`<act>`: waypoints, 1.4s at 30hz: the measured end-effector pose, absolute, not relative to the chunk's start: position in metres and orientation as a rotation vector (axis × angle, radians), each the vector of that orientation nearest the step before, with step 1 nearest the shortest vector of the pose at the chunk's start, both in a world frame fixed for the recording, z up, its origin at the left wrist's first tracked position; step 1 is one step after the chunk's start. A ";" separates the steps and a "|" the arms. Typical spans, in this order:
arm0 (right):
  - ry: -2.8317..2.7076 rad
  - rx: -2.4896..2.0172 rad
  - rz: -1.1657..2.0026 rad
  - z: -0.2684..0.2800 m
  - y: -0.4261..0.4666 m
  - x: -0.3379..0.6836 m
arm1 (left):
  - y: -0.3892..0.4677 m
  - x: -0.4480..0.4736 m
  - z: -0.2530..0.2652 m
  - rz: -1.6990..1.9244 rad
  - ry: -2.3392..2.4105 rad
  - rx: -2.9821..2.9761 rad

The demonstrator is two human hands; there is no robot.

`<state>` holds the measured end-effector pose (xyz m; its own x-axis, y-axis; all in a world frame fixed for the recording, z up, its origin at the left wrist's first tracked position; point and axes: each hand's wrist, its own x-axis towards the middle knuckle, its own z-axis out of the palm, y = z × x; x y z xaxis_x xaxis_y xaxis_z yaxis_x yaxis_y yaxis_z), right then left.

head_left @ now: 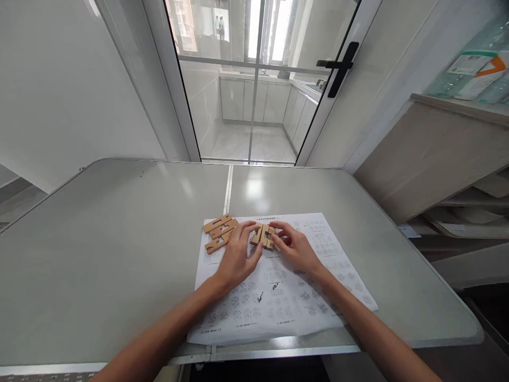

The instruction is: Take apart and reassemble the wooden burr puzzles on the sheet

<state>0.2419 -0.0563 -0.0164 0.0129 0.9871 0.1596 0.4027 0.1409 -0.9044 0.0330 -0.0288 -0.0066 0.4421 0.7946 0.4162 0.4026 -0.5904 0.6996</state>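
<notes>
Several notched wooden puzzle pieces (pixel 263 237) sit close together between my two hands, over a printed paper sheet (pixel 314 313). My left hand (pixel 237 253) curls around their left side, its index finger at the top edge and its thumb at the near edge. On the right side, the thumb and fingers of my right hand (pixel 295 246) pinch the pieces. Just left of my left hand, more flat wooden pieces with cut-out slots (pixel 217 225) lie side by side, partly covered by that hand. Small line drawings of puzzle shapes cover the sheet.
The sheet lies on a grey table (pixel 119 254) with a seam down its middle. Beyond the far edge stands a glass door (pixel 254 106) with a black handle (pixel 342 69). To the right, a wooden shelf (pixel 421 143) holds wrapped plastic bottles (pixel 473 74).
</notes>
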 end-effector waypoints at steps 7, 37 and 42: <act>-1.485 -1.125 1.243 -0.015 -0.060 0.237 | -0.029 0.034 -0.010 0.916 1.023 2.316; -1.475 -1.265 1.068 -0.014 -0.057 0.239 | -0.031 0.030 -0.008 0.805 1.039 2.542; -1.570 -1.327 0.934 -0.011 -0.060 0.236 | -0.027 0.028 -0.009 0.787 0.924 2.557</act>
<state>0.2363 -0.0603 -0.0106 -0.0704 0.9876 0.1400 0.3482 0.1558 -0.9244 0.0279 -0.0271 -0.0089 0.6410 0.6609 0.3903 0.4908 -0.7439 0.4536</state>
